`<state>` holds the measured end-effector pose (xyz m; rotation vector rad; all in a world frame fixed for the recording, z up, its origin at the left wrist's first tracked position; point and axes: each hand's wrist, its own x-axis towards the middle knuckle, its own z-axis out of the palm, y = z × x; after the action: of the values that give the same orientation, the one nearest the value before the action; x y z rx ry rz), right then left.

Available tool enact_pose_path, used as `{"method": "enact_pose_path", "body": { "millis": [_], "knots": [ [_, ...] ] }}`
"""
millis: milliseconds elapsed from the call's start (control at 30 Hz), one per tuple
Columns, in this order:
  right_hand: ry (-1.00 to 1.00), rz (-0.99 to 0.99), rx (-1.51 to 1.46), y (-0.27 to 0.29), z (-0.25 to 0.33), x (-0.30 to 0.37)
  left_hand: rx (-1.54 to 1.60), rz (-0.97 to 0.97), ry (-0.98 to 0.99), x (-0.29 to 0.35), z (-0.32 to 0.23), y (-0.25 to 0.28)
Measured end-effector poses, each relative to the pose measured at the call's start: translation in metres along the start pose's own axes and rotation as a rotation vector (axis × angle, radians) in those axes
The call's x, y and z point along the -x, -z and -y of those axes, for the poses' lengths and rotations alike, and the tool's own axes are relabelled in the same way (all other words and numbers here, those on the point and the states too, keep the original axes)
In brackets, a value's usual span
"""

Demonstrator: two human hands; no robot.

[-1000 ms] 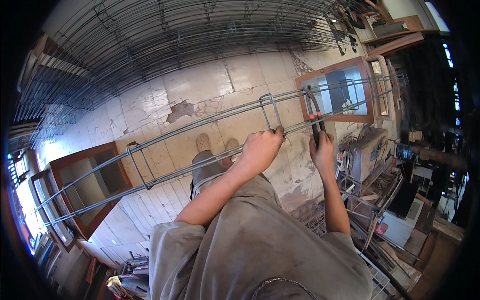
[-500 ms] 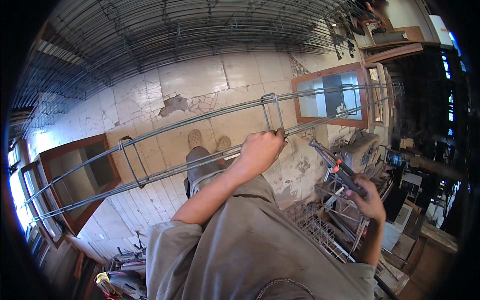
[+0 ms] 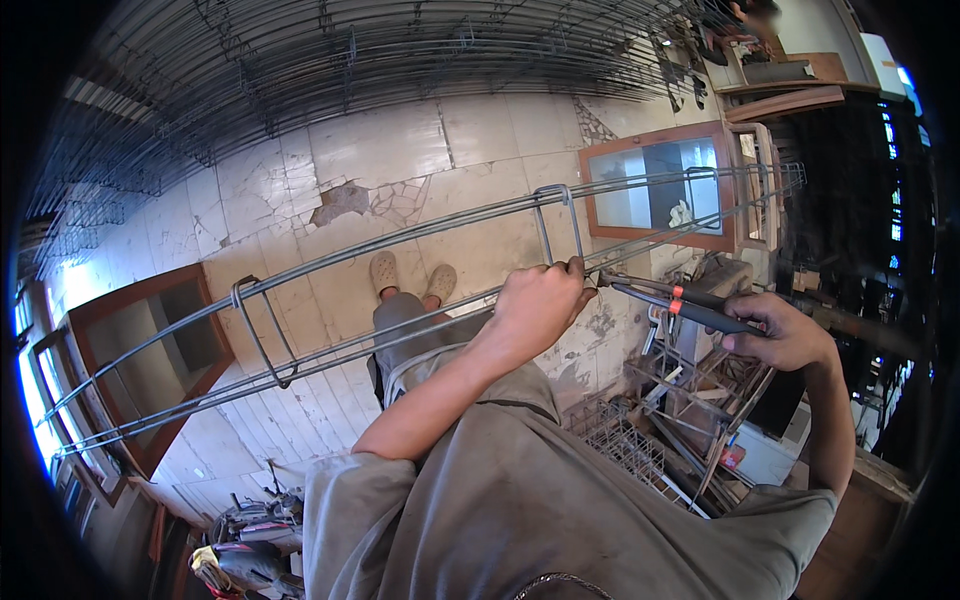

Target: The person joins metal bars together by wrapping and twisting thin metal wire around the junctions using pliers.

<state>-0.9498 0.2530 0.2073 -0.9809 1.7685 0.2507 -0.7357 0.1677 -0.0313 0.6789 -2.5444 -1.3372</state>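
A long steel rebar cage (image 3: 420, 230) stretches across in front of me, its thin rods joined by rectangular stirrups (image 3: 262, 330). My left hand (image 3: 540, 310) is closed around the near rods, beside the foot of a stirrup right of centre. In my right hand (image 3: 785, 335) is a pair of pincers (image 3: 690, 297) with black handles and orange bands. Their metal jaws meet the near rods just right of my left fingertips. Whether the jaws grip a tie wire there is too small to tell.
Many more rebar cages (image 3: 400, 65) are stacked along the far side. Wood-framed glass panels (image 3: 655, 140) stand beyond the cage at right and left. A rusty metal frame (image 3: 690, 400) and clutter lie at lower right. A motorbike (image 3: 250, 565) shows at lower left. Cracked tiles cover the floor.
My right hand has swung up and outward, bringing the pincers' jaws left to the near rods by my left hand. My left hand has shifted slightly right and stays on the rods.
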Motion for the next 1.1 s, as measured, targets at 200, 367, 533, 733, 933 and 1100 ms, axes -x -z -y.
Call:
{"method": "enact_pose_path", "body": {
  "millis": [200,367,533,733,933,1100],
  "knots": [
    [0.019,0.020,0.072,0.006,0.014,-0.009,-0.016,-0.034,-0.014,0.001,0.001,-0.002],
    [0.235,-0.033,0.211,0.004,0.005,-0.016,-0.008,0.009,0.006,-0.001,-0.001,0.004],
    [0.257,-0.072,0.218,0.005,0.005,-0.018,0.028,-0.002,0.022,-0.003,0.000,0.002],
    [0.285,-0.094,0.308,0.003,0.013,-0.018,0.030,-0.008,0.034,-0.001,-0.003,0.004],
    [0.254,-0.088,0.422,0.006,0.019,-0.016,0.014,-0.011,0.028,0.000,-0.003,0.003],
    [0.240,-0.094,0.461,0.004,0.026,-0.014,-0.009,-0.029,0.007,0.001,-0.002,0.001]
  ]
}}
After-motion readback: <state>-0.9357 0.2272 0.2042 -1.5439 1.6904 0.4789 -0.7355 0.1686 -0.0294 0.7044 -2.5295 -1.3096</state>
